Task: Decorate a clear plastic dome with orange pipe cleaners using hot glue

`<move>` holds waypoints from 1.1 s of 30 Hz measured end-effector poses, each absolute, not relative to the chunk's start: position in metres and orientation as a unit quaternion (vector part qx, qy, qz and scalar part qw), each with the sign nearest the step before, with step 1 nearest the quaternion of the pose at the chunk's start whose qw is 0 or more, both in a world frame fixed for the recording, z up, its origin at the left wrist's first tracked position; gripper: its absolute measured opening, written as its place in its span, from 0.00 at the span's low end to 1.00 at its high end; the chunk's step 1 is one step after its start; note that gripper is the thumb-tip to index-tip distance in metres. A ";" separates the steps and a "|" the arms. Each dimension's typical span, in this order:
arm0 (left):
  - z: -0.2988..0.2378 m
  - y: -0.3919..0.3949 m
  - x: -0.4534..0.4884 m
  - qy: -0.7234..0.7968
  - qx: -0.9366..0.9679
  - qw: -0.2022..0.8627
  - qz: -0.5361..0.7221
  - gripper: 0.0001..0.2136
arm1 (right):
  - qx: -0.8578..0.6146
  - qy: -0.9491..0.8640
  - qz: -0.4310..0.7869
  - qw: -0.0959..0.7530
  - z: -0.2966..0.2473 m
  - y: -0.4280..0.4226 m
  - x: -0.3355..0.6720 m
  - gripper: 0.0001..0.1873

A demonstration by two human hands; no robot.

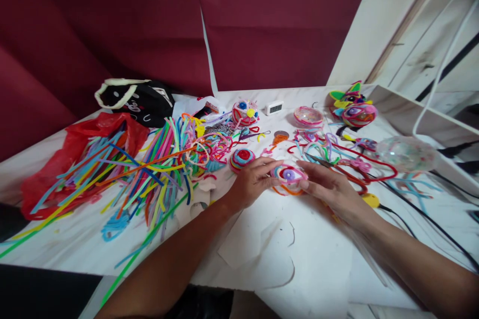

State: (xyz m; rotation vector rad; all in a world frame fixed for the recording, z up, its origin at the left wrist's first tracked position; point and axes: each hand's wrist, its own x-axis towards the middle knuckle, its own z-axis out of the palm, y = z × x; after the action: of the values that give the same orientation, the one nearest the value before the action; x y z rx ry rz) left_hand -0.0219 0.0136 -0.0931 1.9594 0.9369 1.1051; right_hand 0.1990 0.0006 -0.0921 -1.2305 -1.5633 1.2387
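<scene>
Between my two hands, just above the table, is a small round pipe-cleaner craft [289, 175] with a purple button-like centre, white and pink windings and an orange edge below. My left hand [255, 179] grips its left side with bent fingers. On its right side, my right hand [325, 184] holds it between thumb and fingers. A red and blue coiled pipe-cleaner ball [242, 159] sits close to my left fingertips. Dark-tipped pliers or scissors [321, 161] lie behind my right hand, their kind partly hidden.
Loose pipe cleaners [160, 169] spread over the left, some in a red plastic bag [41, 184]. Behind stand a black bag [149, 104], a small digital clock [276, 108] and a clear bowl [308, 116]. At right are a transparent ball [406, 153], a yellow tool [370, 200] and cables.
</scene>
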 end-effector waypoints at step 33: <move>-0.098 0.023 -0.036 0.378 0.688 0.441 0.435 0.18 | -0.420 -0.748 0.256 0.445 -0.091 -0.009 0.189 0.40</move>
State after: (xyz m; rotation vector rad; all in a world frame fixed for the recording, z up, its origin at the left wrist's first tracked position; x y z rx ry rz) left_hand -0.0355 0.0228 -0.0983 1.7077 0.9388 1.0809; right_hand 0.1891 -0.0089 -0.0909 -1.0415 -1.8546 0.6343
